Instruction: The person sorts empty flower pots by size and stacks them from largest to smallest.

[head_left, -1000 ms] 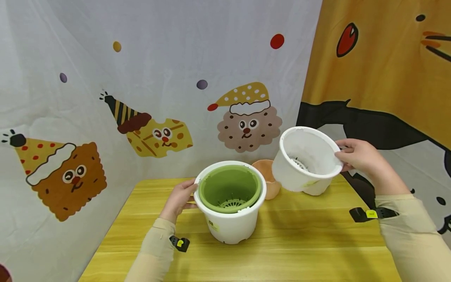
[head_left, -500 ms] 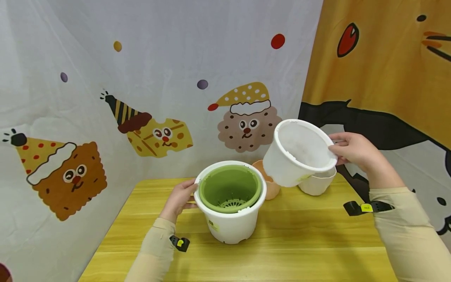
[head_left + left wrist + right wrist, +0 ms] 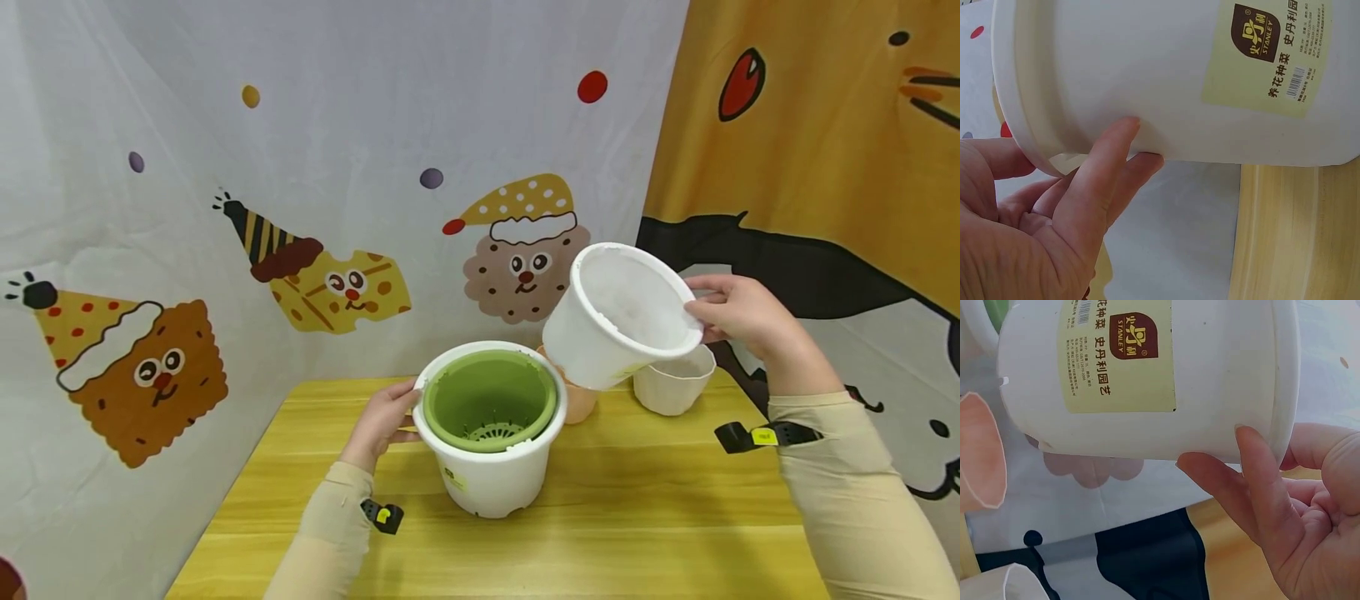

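A white pot [image 3: 491, 479] with a green slotted liner [image 3: 489, 400] stands on the yellow table [image 3: 645, 517]. My left hand [image 3: 378, 421] rests against its left wall under the rim [image 3: 1022, 94], fingers [image 3: 1100, 169] straight on the white plastic. My right hand [image 3: 738, 317] holds a second white pot [image 3: 618, 321] by its rim, tilted and raised up and to the right of the first pot. In the right wrist view the fingers [image 3: 1254, 481] curl under that pot's rim, its label [image 3: 1116, 356] facing the camera.
A peach pot [image 3: 577, 400] stands behind the first pot, and another white pot [image 3: 671, 383] sits at the back right. Printed cloth backdrops hang close behind and along both sides of the table.
My right hand has lifted the tilted white pot up and to the left, uncovering the white pot behind it. The left hand and the green-lined pot stayed still.
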Available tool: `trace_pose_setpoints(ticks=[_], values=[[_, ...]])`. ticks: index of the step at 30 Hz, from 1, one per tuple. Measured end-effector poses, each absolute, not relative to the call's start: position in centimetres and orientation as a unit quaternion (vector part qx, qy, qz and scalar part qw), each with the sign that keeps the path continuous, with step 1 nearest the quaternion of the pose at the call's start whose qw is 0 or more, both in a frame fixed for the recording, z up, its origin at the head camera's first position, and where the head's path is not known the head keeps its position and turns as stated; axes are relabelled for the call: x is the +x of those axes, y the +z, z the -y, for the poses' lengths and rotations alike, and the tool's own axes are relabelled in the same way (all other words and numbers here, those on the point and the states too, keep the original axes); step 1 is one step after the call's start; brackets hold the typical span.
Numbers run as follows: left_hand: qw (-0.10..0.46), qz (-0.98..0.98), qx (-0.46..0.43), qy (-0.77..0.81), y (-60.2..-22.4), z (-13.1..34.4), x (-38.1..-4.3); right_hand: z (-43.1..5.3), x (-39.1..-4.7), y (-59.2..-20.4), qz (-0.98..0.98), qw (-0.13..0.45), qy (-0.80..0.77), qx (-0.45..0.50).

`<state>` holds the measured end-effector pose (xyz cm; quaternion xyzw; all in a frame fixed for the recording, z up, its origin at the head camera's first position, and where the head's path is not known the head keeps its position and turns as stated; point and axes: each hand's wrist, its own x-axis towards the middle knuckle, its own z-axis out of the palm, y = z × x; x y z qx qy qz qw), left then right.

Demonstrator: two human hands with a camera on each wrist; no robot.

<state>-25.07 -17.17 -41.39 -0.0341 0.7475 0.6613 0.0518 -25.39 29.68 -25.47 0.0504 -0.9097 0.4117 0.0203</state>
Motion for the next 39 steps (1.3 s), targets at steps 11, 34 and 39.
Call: trace_pose_setpoints(ticks=[11, 34, 39], values=[[0.054, -0.746, -0.027, 0.663, -41.4, 17.4, -25.1, -28.6, -25.6, -25.1, 0.901, 0.027, 0.43, 0.058], [0.054, -0.745, -0.023, 0.665, -41.3, 17.4, -25.0, -24.3, -26.5, -25.4, 0.872, 0.007, 0.48, 0.098], [0.053, -0.745, -0.024, 0.665, -41.4, 17.4, -25.0, -22.9, -26.5, -25.6, 0.87, 0.007, 0.482, 0.107]])
